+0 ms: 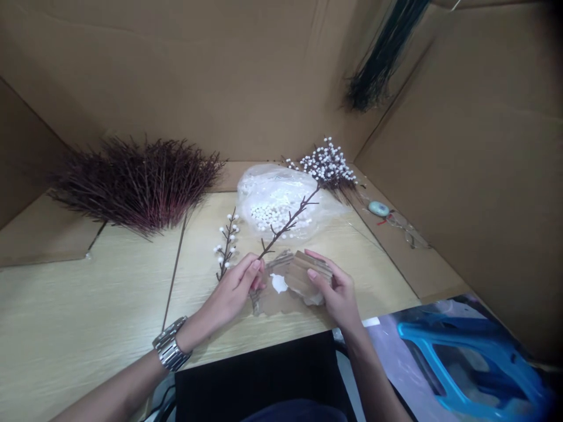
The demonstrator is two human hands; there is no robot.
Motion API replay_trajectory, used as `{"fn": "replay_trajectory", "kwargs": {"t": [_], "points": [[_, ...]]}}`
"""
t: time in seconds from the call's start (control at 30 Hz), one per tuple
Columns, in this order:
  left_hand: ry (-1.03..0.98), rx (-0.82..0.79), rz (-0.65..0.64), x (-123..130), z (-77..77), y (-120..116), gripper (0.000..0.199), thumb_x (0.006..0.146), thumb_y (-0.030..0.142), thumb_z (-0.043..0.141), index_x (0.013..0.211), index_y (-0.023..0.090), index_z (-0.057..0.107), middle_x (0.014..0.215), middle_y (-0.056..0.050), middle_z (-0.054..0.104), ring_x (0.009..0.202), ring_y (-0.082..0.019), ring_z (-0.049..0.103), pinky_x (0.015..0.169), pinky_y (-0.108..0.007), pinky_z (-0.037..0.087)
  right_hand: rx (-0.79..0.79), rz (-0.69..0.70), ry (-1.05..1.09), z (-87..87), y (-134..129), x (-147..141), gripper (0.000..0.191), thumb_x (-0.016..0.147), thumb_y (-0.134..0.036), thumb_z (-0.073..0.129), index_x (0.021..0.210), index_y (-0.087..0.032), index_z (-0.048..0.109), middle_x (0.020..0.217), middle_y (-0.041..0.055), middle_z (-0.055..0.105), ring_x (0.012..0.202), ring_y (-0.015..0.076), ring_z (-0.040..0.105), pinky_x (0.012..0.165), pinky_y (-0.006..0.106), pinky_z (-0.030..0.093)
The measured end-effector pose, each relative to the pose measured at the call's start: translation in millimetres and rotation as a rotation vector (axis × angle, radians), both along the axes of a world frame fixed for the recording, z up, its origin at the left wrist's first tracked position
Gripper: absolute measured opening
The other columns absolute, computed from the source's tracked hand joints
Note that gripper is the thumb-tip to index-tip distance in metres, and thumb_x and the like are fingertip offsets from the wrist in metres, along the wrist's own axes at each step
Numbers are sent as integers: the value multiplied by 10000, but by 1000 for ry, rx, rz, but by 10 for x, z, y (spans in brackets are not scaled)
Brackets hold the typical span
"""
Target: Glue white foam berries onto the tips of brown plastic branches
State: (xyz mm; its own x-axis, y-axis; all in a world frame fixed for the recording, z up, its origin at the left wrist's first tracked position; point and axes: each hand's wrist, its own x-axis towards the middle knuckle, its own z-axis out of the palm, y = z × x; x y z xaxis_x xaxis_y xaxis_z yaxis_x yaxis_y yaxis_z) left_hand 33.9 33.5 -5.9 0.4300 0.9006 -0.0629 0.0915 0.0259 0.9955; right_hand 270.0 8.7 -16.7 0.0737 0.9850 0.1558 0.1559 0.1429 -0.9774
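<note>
Pinched in my left hand (pixel 240 284) is the lower end of a bare brown artificial twig (pixel 288 227), which slants up to the right. My right hand (pixel 338 290) grips a folded piece of corrugated cardboard (pixel 305 275), thumb on top. Beneath the hands lies a flat, torn cardboard scrap (pixel 268 305) with a white blob (pixel 278 283) on it. Close to my left hand, a twig with white berries (pixel 227 240) rests on the table. Just beyond the bare twig sits a clear plastic bag (pixel 268 184) of small white balls (pixel 266 217).
A big pile of dark brown twigs (pixel 145 181) lies at the left back. White-berried twigs (pixel 328 161) are heaped at the right back. Dark green strands (pixel 382 64) hang above. Cardboard walls (pixel 211 82) surround the table, with a blue plastic frame (pixel 475 363) at the lower right.
</note>
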Motion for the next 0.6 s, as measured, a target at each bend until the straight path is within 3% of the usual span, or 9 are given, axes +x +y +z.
{"fn": "replay_trajectory", "kwargs": {"t": [0.17, 0.3, 0.6], "points": [[-1, 2, 22, 3, -20, -6, 330, 1065, 479, 356, 898, 243, 517, 723, 45, 455, 695, -160, 511, 836, -354, 530, 60, 12, -114, 34, -10, -46, 278, 960, -338, 635, 1223, -309, 722, 1243, 31, 729, 1156, 209, 675, 983, 318, 533], [-8, 15, 28, 8, -21, -4, 328, 1068, 460, 362, 880, 239, 514, 718, 45, 460, 701, -159, 518, 822, -342, 520, 83, -56, -129, 53, -24, -102, 266, 973, -344, 614, 1210, -306, 727, 1214, 32, 742, 1131, 205, 687, 958, 309, 549], [11, 6, 47, 13, -20, -4, 322, 1062, 467, 360, 911, 241, 532, 699, 42, 467, 705, -177, 550, 811, -346, 527, 117, -154, -224, 26, -29, -193, 289, 986, -351, 579, 1229, -265, 709, 1230, 62, 742, 1154, 246, 689, 964, 377, 567]]}}
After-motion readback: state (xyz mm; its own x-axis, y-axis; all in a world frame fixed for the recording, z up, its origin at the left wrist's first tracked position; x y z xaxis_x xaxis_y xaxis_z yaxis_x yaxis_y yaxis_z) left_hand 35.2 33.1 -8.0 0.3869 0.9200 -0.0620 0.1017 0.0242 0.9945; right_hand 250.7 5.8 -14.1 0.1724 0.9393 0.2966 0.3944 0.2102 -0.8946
